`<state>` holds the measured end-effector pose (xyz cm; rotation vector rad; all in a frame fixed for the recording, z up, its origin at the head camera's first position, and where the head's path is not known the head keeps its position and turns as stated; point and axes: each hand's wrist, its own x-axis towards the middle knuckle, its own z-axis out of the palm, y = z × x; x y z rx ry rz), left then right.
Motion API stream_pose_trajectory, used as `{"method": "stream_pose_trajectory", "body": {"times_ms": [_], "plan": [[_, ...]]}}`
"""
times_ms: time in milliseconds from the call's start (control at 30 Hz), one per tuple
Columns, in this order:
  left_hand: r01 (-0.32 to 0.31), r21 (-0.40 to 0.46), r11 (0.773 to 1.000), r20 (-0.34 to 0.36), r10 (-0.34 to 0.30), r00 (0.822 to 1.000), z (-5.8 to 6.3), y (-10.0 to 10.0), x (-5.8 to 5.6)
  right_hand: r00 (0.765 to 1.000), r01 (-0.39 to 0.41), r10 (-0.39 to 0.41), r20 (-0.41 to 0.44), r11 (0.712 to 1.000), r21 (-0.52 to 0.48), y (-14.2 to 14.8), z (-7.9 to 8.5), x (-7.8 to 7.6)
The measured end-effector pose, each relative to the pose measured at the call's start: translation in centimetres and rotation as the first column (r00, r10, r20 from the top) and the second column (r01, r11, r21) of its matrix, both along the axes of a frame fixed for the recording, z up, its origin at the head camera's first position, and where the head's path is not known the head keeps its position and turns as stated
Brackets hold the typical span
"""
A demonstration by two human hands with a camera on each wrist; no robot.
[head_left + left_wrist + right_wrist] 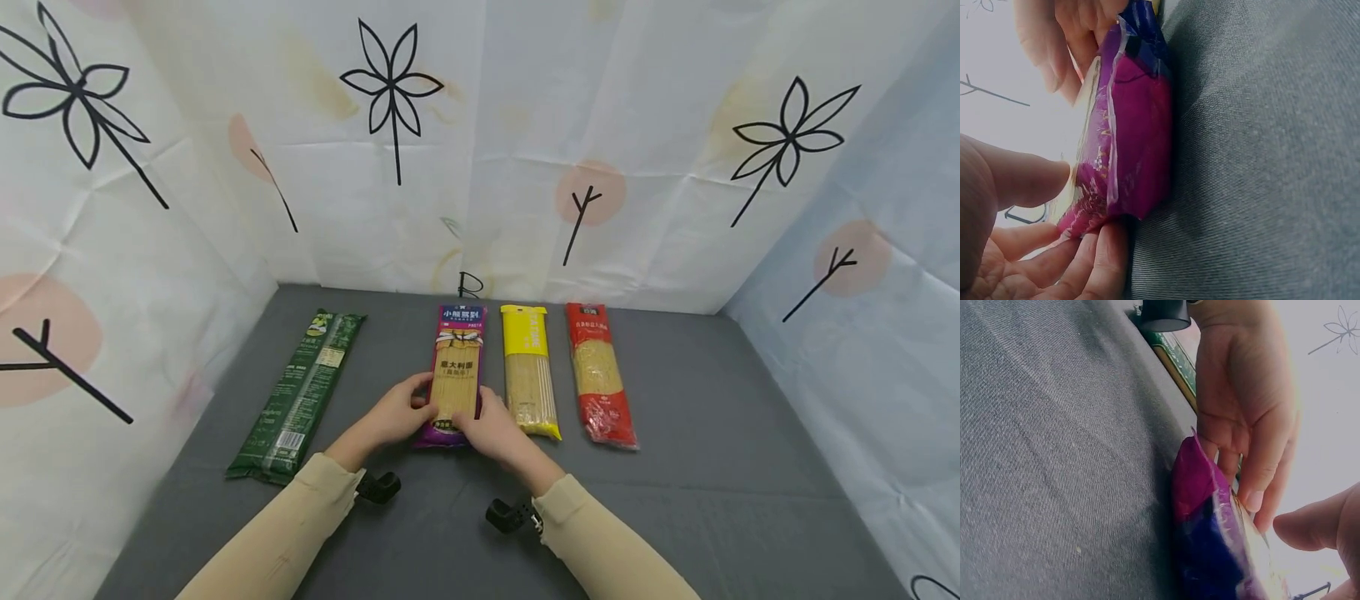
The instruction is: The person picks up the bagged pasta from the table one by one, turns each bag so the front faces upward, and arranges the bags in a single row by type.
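Note:
A purple pasta packet [455, 375] with a clear window lies flat between both hands. My left hand [393, 414] grips its left edge, thumb over the top and fingers along the side. On the opposite edge, my right hand [495, 423] holds it with the thumb above the front and the fingers at the side. In the left wrist view, the end of the packet [1141, 137] rests on the cloth, with the left fingertips against its side. The right wrist view shows the packet [1197, 481] beside the cloth; most right fingers are out of frame there.
To the right lie a yellow noodle packet [530, 375] and a red noodle packet [600, 375]. A long green packet [298, 396] lies slanted on the left. Grey cloth [712, 433] covers the table, and patterned white curtains [510, 142] surround it.

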<state>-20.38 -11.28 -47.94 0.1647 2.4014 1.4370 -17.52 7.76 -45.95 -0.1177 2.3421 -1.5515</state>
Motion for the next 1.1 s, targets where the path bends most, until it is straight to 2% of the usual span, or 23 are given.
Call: {"method": "stream_pose_trajectory", "body": {"times_ms": [233, 467, 567, 667, 833, 933, 1100], "plan": [[0.004, -0.013, 1.000, -0.031, -0.005, 1.000, 0.3, -0.6, 0.3, 0.996, 0.037, -0.039, -0.074, 0.999, -0.036, 0.1, 0.1, -0.2], [-0.019, -0.037, 0.999, -0.076, 0.016, 0.997, 0.7, -2.6, 0.2, 0.982, 0.099, -0.099, -0.163, 0.995, -0.009, -0.4, 0.2, -0.3], [-0.025, -0.046, 0.999, -0.098, 0.021, 0.995, 0.9, -3.6, 0.1, 0.972, 0.098, -0.098, -0.214, 0.995, -0.013, -0.9, 0.4, -0.3], [-0.036, -0.034, 0.999, -0.117, 0.032, 0.993, 1.3, -5.0, 0.1, 0.967, 0.067, -0.081, -0.241, 0.996, -0.066, -1.9, 0.6, -0.3], [-0.062, -0.012, 0.998, -0.139, 0.060, 0.989, 2.2, -7.7, 0.3, 0.972, -0.029, -0.010, -0.234, 0.987, -0.160, -4.3, 0.5, -0.3], [-0.089, -0.014, 0.996, -0.134, 0.087, 0.987, 2.6, -9.5, 0.3, 0.979, -0.074, 0.033, -0.199, 0.977, -0.199, -5.9, 0.4, -0.2], [-0.154, -0.052, 0.987, -0.131, 0.146, 0.981, 3.1, -12.3, 0.1, 0.989, -0.104, 0.070, -0.129, 0.953, -0.283, -8.5, -0.2, -0.2]]}}
